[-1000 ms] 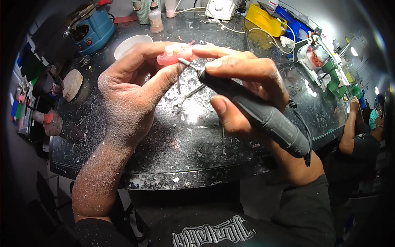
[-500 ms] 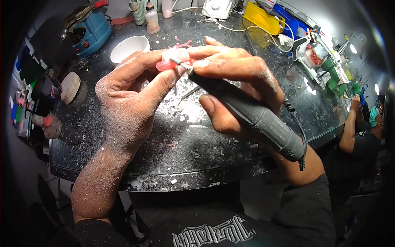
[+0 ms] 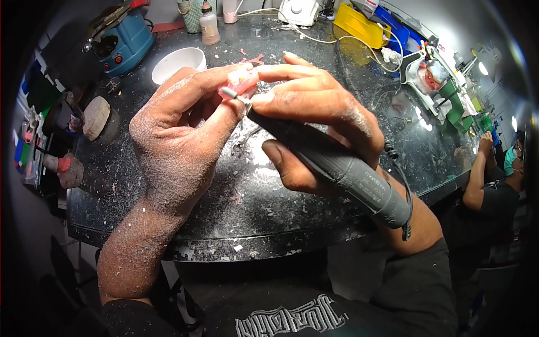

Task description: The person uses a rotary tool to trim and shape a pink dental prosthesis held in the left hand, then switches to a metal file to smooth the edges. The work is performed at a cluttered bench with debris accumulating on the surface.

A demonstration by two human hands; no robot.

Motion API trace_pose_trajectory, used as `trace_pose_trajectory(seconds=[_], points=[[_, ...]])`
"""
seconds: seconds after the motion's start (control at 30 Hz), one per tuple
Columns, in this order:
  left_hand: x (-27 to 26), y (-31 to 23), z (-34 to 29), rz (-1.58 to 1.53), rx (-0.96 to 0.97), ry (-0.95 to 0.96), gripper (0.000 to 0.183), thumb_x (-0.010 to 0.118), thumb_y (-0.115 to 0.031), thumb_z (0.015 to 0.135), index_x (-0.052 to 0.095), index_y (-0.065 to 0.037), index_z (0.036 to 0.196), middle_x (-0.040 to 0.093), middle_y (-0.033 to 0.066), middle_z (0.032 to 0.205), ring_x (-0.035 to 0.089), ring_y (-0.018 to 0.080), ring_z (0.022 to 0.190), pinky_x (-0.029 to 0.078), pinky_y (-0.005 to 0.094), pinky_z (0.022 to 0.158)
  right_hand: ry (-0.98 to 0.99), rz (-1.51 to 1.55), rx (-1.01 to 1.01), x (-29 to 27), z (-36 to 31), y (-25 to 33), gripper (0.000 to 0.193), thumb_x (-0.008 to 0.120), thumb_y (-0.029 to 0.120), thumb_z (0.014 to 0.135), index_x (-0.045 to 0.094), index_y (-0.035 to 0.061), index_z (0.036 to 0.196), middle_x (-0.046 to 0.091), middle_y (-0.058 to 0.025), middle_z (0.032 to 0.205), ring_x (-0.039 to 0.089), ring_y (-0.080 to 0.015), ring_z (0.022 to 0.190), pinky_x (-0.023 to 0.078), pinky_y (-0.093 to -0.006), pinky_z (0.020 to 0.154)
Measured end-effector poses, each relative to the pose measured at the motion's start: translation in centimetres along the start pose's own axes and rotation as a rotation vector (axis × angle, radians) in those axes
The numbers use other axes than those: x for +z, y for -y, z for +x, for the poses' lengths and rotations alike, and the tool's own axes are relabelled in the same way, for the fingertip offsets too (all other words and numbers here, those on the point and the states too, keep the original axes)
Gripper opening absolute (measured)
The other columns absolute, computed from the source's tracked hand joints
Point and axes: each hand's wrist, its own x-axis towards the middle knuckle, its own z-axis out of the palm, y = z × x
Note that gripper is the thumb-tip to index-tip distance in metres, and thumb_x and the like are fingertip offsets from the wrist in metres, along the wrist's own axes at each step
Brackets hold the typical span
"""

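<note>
A small pink piece (image 3: 245, 85) with whitish, tooth-like parts along its top is held up near the frame's upper centre. From there a black, cylindrical handpiece (image 3: 337, 161) is slanted toward the lower right, its grey bit (image 3: 228, 91) seen against the pink; contact cannot be confirmed.

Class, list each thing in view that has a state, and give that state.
Left hand: closed on the pink piece, dusty
Right hand: closed around the black handpiece
Pink piece: held above the tabletop
Black handpiece: slanted
White bowl: upright
Bottle: upright
Tabletop: dusty, littered with scraps
</note>
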Motion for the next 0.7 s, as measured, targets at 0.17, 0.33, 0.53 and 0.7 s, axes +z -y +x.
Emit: trace_pose_trajectory(seconds=[0.17, 0.33, 0.53, 0.7], points=[[0.0, -0.4, -0.1, 0.024, -0.069, 0.024, 0.026, 0.068, 0.004, 0.09, 0.072, 0.002, 0.116, 0.069, 0.0114, 0.116, 0.065, 0.0168, 0.111, 0.05, 0.0295, 0.1, 0.006, -0.021, 0.025, 0.2, -0.1, 0.2, 0.048, 0.081, 0.001, 0.07, 0.065, 0.0049, 0.115, 0.073, -0.0118, 0.11, 0.069, -0.0341, 0.116, 0.043, -0.057, 0.109], [0.2, 0.1, 0.0, -0.005, -0.021, -0.027, 0.026, 0.074, 0.001, 0.089, 0.076, -0.004, 0.114, 0.065, -0.0004, 0.094, 0.061, 0.0033, 0.083, 0.05, 0.0173, 0.073, -0.041, -0.006, 0.142, 0.6, -0.1, 1.0, 0.046, 0.084, 0.004, 0.068, 0.071, 0.0128, 0.111, 0.074, -0.005, 0.116, 0.069, -0.0241, 0.115, 0.045, -0.0539, 0.108], [0.2, 0.4, 0.0, 0.068, 0.004, -0.064, 0.027, 0.076, 0.002, 0.085, 0.076, -0.005, 0.111, 0.064, -0.0014, 0.089, 0.057, 0.003, 0.077, 0.047, 0.0176, 0.068, 0.028, -0.026, 0.032, 0.3, -0.1, 0.5, 0.048, 0.083, 0.004, 0.073, 0.063, 0.004, 0.117, 0.073, -0.0138, 0.111, 0.068, -0.036, 0.118, 0.039, -0.0606, 0.112], [0.1, 0.6, 0.1, 0.076, 0.032, -0.061, 0.026, 0.077, 0.002, 0.083, 0.077, -0.005, 0.108, 0.064, -0.0014, 0.087, 0.056, 0.0035, 0.075, 0.046, 0.0187, 0.066, 0.034, -0.044, 0.042, 0.3, -0.2, 0.5, 0.047, 0.083, 0.005, 0.074, 0.063, 0.0043, 0.117, 0.074, -0.0135, 0.111, 0.068, -0.036, 0.118, 0.038, -0.0616, 0.112]])
